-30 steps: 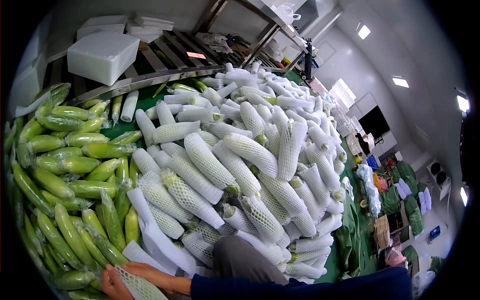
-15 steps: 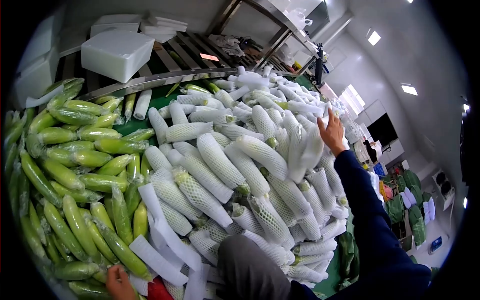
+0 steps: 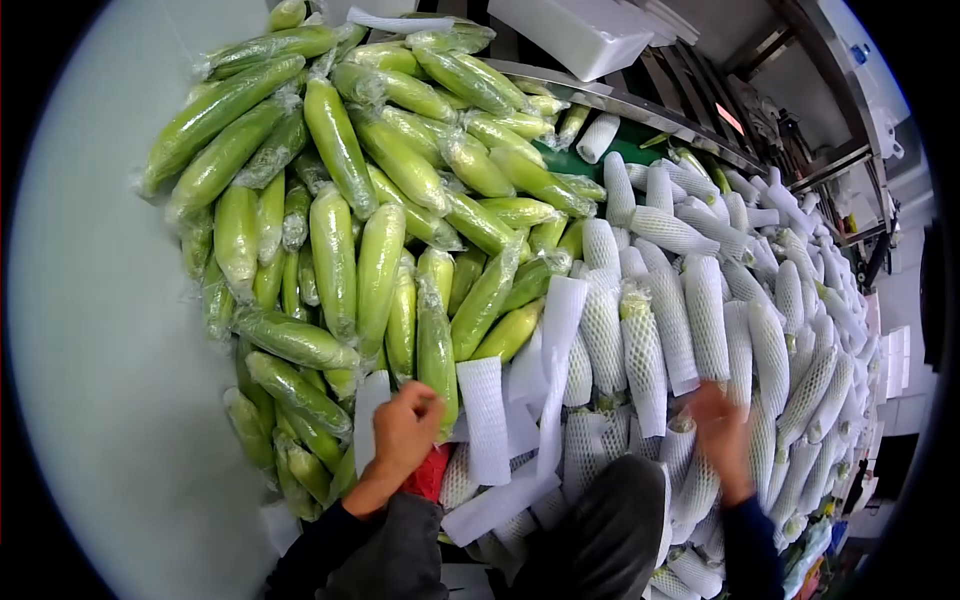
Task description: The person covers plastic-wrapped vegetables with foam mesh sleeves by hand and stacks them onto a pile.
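Observation:
My left hand (image 3: 405,428) has its fingers curled beside the lower end of a long green vegetable (image 3: 436,350) wrapped in clear film. Whether it grips that vegetable cannot be made out. Loose white foam sleeves (image 3: 484,420) lie just right of this hand, and a red cloth-like piece (image 3: 428,474) shows below it. Motion smears my right hand (image 3: 718,430), which is over the near side of a pile of vegetables in white foam net sleeves (image 3: 645,350). Its fingers are too blurred to show a hold.
Film-wrapped green vegetables (image 3: 335,260) are heaped on the left, against a pale surface (image 3: 120,300). A white foam box (image 3: 575,35) stands on a slatted metal rack (image 3: 650,115) at the back. My knees (image 3: 610,530) are close to the near edge of the sleeved pile.
The view has swung left and down. My right hand has come back from far over the sleeved pile, where it was beside a blurred sleeved vegetable. My left hand now shows more fully.

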Available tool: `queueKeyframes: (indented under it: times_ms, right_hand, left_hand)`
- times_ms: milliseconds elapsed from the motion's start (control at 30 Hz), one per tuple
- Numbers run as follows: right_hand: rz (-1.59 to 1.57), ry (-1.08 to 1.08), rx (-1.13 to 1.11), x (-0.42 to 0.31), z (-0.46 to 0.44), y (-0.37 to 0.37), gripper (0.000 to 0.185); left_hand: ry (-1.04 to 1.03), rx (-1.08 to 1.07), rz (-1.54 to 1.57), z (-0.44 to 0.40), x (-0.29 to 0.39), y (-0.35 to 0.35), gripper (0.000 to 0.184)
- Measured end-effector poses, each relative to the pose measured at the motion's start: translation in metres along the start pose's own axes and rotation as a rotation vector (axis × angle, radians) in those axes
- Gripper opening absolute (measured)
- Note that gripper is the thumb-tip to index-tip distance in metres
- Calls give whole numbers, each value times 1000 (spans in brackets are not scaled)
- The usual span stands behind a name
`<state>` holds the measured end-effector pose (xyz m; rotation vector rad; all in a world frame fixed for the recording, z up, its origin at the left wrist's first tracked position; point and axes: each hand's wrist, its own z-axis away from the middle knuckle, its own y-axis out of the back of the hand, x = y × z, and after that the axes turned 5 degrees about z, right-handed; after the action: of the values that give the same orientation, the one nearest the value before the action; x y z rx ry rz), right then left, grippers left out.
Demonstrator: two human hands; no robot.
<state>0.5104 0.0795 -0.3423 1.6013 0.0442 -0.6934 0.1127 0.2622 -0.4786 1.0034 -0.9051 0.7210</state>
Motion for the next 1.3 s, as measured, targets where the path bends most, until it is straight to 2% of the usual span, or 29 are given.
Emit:
queueKeyframes:
  times_ms: [33, 67, 100, 133, 167, 200, 300, 333, 400, 467, 567, 600, 633, 700, 733, 767, 833, 900, 933, 967, 1033, 1100, 1133, 1167, 1200, 1267, 1300]
  right_hand:
    - [-83, -73, -368, -113, -14, -29, 32]
    - [-198, 150, -254, -150, -14, -86, 39]
    - [-127, 206, -228, -178, -20, -131, 55]
    - [-66, 221, -159, -203, -35, -164, 63]
    - [44, 258, -119, -208, -52, -199, 68]
    - [172, 280, -7, -204, -65, -231, 55]
    - [18, 244, -149, -188, -81, -248, 36]
    - [-112, 290, -144, -184, -78, -240, 22]
    - [21, 324, -113, -183, -70, -222, 22]
    - [176, 340, -94, -180, -58, -221, 24]
    - [176, 315, -122, -166, -30, -243, 26]
    - [126, 387, 43, -167, -30, -245, 23]
    - [-80, 237, 10, -166, -29, -244, 24]
    - [-488, -58, -60, -173, -32, -232, 28]
    - [-996, -256, -202, -185, -40, -214, 36]
    - [-1190, -438, -363, -192, -44, -196, 39]
    - [-1231, -504, -359, -213, -41, -189, 41]
    - [-1076, -515, -154, -221, -36, -216, 46]
    - [-1231, -664, -86, -221, -33, -221, 46]
    - [-1253, -707, 63, -212, -28, -237, 47]
    - [-1287, -780, 57, -200, -21, -237, 38]
    - [-1653, -834, -356, -183, -11, -232, 36]
    - [-1830, -847, -572, -176, -3, -231, 41]
    - [-1995, -848, -798, -173, 5, -230, 49]
    - [-1835, -823, -925, -176, 13, -230, 50]
    - [-1513, -788, -1091, -162, 26, -239, 55]
    - [-1632, -738, -1011, -154, 20, -236, 50]
  left_hand:
    - [41, -72, 152, 6, -2, -8, 16]
    - [-6, -201, 96, 9, 9, -4, 16]
    - [-94, -232, 111, 10, 11, -3, 15]
    - [-73, -175, 112, 12, 12, 0, 14]
    - [-46, -116, 119, 14, 11, 1, 13]
    - [-15, -80, 172, 16, 6, 6, 13]
    - [125, -27, 314, 12, -3, 26, 14]
    - [186, -44, 377, 11, -5, 32, 14]
    - [255, -42, 467, 8, 2, 32, 16]
    - [168, -47, 378, 7, -4, 18, 16]
    - [116, -85, 243, 8, -5, 5, 18]
    - [104, -106, 240, 11, -7, 3, 17]
    - [92, -127, 238, 13, -9, 1, 16]
    - [294, -225, 560, 13, -13, 5, 19]
    - [408, -263, 784, 8, 2, 16, 24]
    - [405, -247, 882, 4, 11, 22, 30]
    - [157, -269, 869, 2, 21, 16, 35]
    - [6, -244, 648, 12, 37, 1, 39]
    - [-56, -190, 523, 13, 44, -6, 41]
    - [-75, -144, 475, 15, 42, -10, 38]
    - [35, -217, 449, 22, 28, -7, 32]
    - [420, -165, 1051, 24, 24, -3, 26]
    - [384, -150, 1385, 13, 35, 10, 20]
    - [636, -300, 1551, 5, 35, 25, 23]
    - [521, -310, 1340, 12, 23, 30, 24]
    - [622, -487, 1561, 22, 3, 30, 30]
    - [671, -688, 1465, 33, -20, 26, 36]
